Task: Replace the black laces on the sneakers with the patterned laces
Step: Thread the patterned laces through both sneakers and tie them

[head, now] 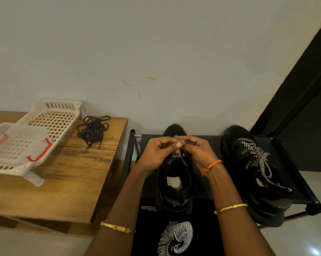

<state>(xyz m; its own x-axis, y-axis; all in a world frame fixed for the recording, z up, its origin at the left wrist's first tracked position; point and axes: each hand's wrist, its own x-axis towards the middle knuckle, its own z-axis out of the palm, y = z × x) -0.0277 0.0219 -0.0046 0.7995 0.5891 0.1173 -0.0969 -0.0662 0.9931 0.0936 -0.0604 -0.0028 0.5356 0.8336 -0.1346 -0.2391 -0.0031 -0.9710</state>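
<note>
Two black sneakers stand on a low black rack [302, 191]. The left sneaker [175, 185] is under my hands. My left hand [157, 154] and my right hand [198, 154] meet over its tongue, each pinching a part of the black-and-white patterned lace [182, 142], whose ends stick up between my fingers. One strand runs down the shoe's right side. The right sneaker [255, 174] is laced with a patterned lace [261, 159] tied in a bow. The black laces [93, 129] lie in a tangled pile on the wooden table.
A wooden table [67, 182] stands to the left of the rack, carrying a cream plastic basket [54, 117] and a clear lidded box with red clips [17, 143]. A wall runs behind. A dark curtain hangs at the right.
</note>
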